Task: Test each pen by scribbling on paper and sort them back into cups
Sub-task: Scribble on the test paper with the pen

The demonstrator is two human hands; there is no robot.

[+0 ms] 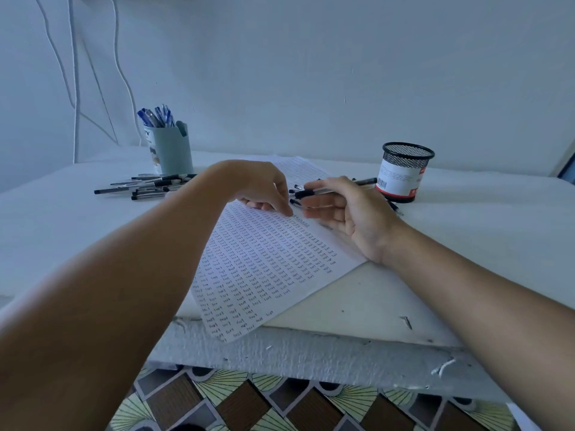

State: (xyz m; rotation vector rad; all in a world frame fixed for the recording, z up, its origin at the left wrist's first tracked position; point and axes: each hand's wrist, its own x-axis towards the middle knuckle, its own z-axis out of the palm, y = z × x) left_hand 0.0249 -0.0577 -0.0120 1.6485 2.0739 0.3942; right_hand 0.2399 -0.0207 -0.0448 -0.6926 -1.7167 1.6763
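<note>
White table (466, 231) bears paper (264, 259), sheet filled with rows of scribbled words. Left hand (258, 188) on paper, fingertips down, grip unclear. Right hand (345, 209) at sheet's right edge, thumb pinching black pen (314, 191). Grey cup (172, 150) back left holds blue pens; loose black pens (146, 186) before it. Mesh cup (403, 172) back right.

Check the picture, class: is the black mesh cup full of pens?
No, the black mesh cup shows no pens sticking out; blue pens stand in the grey cup.
</note>
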